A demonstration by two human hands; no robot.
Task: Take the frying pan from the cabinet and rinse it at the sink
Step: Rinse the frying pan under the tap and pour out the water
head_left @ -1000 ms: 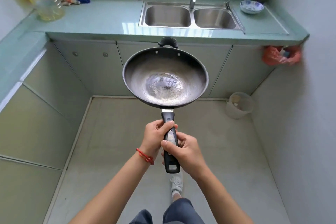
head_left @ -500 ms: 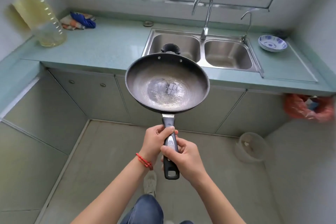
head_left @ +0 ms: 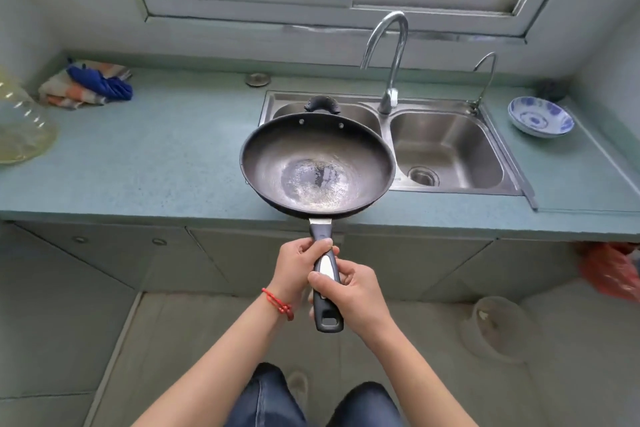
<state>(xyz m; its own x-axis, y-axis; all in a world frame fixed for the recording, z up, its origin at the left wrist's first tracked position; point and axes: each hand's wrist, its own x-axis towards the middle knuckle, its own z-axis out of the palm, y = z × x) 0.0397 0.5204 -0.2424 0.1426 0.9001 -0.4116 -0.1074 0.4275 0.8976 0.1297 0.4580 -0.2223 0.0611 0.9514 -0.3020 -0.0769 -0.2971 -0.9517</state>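
Observation:
A dark frying pan (head_left: pixel 317 165) with a worn shiny centre is held level in the air, over the counter edge and the left basin of the steel double sink (head_left: pixel 446 149). Its long black handle points back at me. My left hand (head_left: pixel 299 269) grips the upper part of the handle, and my right hand (head_left: pixel 353 291) grips it just below. The left basin is mostly hidden behind the pan. A tall curved tap (head_left: pixel 389 59) stands between the basins, with no water running.
On the green counter (head_left: pixel 166 163) lie folded cloths (head_left: pixel 88 85) at the back left and a plastic oil bottle (head_left: pixel 20 128) at the far left. A blue-and-white bowl (head_left: pixel 540 116) sits right of the sink. Closed cabinet doors (head_left: pixel 114 263) are below; a clear bucket (head_left: pixel 498 326) stands on the floor.
I have stepped closer to the counter. The pan, held the same way in both hands, has moved forward from in front of the cabinets to above the counter edge and left basin.

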